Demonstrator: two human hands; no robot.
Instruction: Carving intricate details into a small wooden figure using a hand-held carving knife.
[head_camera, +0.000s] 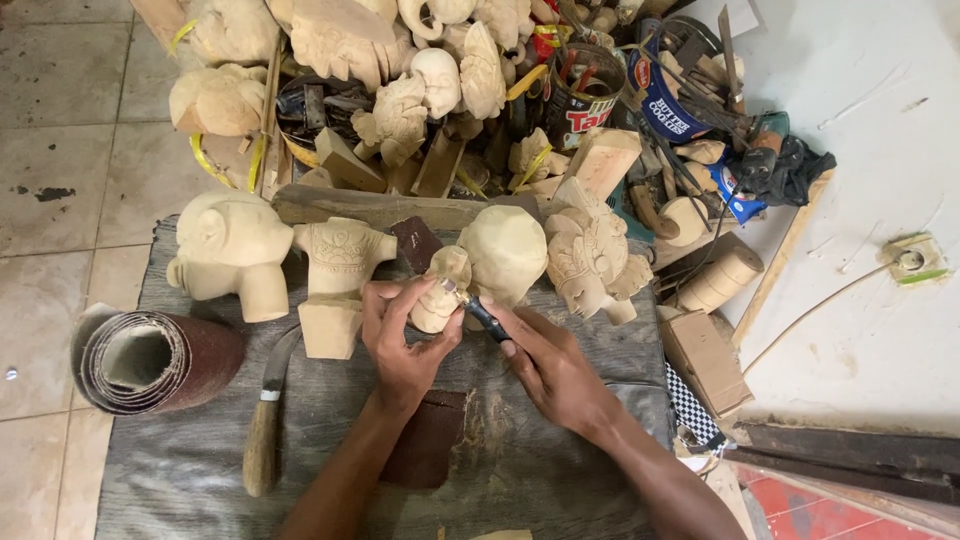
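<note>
Curling left hand fingers around a small pale wood carving (thumb pressing its side). Pinching a dark-handled tool in right hand fingers, tip touching the carving, wrists angling inward.

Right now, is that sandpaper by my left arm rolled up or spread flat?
Rolled up. The sandpaper roll lies on its side at the grey cloth's left edge, its coiled layers and hollow centre facing the camera.

The small wooden figure sits between the left fingers and right fingers. Beyond the fingers stand larger carvings. Left of them a knife lies beside a sandpaper roll.
</note>
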